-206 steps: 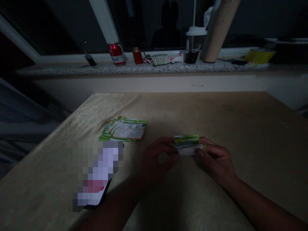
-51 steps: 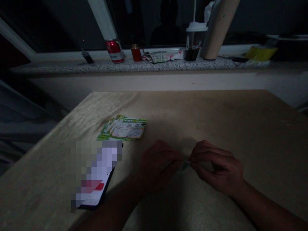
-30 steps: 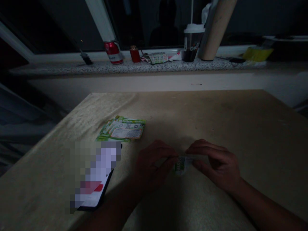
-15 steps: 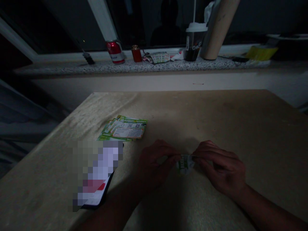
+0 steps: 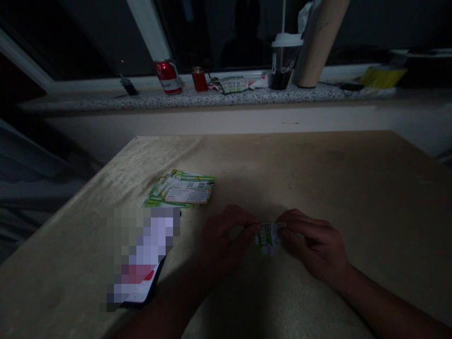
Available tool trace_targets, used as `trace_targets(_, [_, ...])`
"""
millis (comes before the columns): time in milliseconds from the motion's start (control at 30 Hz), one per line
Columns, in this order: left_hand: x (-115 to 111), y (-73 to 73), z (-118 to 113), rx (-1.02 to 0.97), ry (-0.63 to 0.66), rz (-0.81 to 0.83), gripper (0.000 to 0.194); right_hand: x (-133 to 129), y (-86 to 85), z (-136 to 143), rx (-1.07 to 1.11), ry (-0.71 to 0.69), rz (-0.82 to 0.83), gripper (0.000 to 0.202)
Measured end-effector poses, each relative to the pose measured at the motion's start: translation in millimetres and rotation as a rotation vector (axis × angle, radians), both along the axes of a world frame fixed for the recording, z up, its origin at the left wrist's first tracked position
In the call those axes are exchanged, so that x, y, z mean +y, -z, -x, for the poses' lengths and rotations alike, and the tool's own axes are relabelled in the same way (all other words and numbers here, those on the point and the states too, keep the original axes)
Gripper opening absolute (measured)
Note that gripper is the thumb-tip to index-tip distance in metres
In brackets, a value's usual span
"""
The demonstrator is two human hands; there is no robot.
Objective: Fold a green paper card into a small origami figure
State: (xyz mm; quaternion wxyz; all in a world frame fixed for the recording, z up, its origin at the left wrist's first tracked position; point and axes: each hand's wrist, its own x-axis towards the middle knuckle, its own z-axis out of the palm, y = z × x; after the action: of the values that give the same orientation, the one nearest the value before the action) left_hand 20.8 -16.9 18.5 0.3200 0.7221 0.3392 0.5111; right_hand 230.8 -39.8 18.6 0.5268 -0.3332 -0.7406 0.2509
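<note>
Between my two hands is a small green and white printed card [image 5: 269, 239], its top edge level and its face tilted toward me. My left hand [image 5: 228, 240] is closed, pinching the card's left side between thumb and fingers. On the opposite side my right hand [image 5: 314, 240] pinches the card's right edge, fingertips partly covering it. Whether the card is folded along the top I cannot tell. A fanned pile of similar green and white cards [image 5: 189, 189] lies on the table beyond my left hand. Left of that hand rests a phone [image 5: 148, 254] with a lit, blurred screen.
The table [image 5: 318, 165] has a tan cover and ends before a granite windowsill [image 5: 197, 100]. On the sill stand a red can [image 5: 168, 76], a small red jar [image 5: 199, 79], a crumpled wrapper [image 5: 233, 84], a lidded cup with a straw [image 5: 283, 61], a cardboard tube [image 5: 321, 44] and a yellow object [image 5: 383, 76].
My right hand has moved a little to the left, closer to my left hand. More of the card's printed face shows now. The pile and phone stay put.
</note>
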Motion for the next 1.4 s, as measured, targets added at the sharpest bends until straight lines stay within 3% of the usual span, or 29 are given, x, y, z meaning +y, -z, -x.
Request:
trace_targets(133, [-0.6, 0.1, -0.4, 0.009, -0.022, 0.025, 0.004, -1.0, 0.5, 1.1, -0.015, 0.062, -0.101, 0.019])
trace_targets(267, [-1.4, -1.5, -2.0, 0.005, -0.043, 0.071, 0.004, -2.0, -0.1, 0.8, -0.04, 0.091, -0.099, 0.019])
trace_targets(533, [2.5, 1.5, 2.1, -0.051, -0.128, 0.12, 0.008, -1.1, -1.8, -1.4, -0.021, 0.078, 0.118, 0.015])
trace_targets(700, [1.6, 1.2, 0.2, -0.058, -0.099, 0.143, 0.007, 0.1, 0.4, -1.0, -0.016, 0.034, 0.165, 0.014])
trace_targets(933, [1.2, 4.4, -0.8, -0.05, -0.086, 0.104, 0.005, 1.2, 2.4, 2.7, -0.036, 0.013, 0.072, 0.024])
trace_targets(1133, [2.2, 1.6, -0.9, -0.033, -0.095, 0.203, 0.007, 0.2, 2.9, 1.7, -0.053, 0.071, -0.03, 0.02])
trace_targets(1400, [2.3, 2.4, -2.8, -0.067, -0.136, 0.247, 0.007, -1.6, 5.6, -2.6, -0.069, 0.034, 0.251, 0.025])
